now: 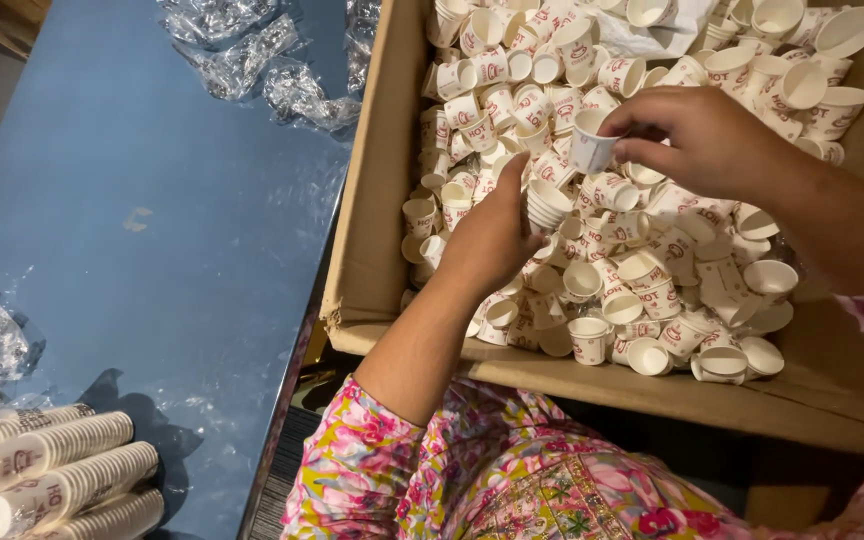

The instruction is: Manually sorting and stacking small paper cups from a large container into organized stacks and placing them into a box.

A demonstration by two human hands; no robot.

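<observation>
From the head camera: the left hand (492, 240) has its fingers wrapped around one short nested stack of paper cups (547, 203), held over a cardboard box (372, 200) heaped with loose cups, too many to count. The right hand (702, 135) pinches a single paper cup (590, 140) between fingertips, just above the stack. Four wrapped cup sleeves (52, 475) lie on the blue table (152, 250), with crumpled plastic wrap (252, 60) nearby.

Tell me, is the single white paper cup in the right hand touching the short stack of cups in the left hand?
Apart. The head view shows loose cups between the single white paper cup and the short stack.
</observation>
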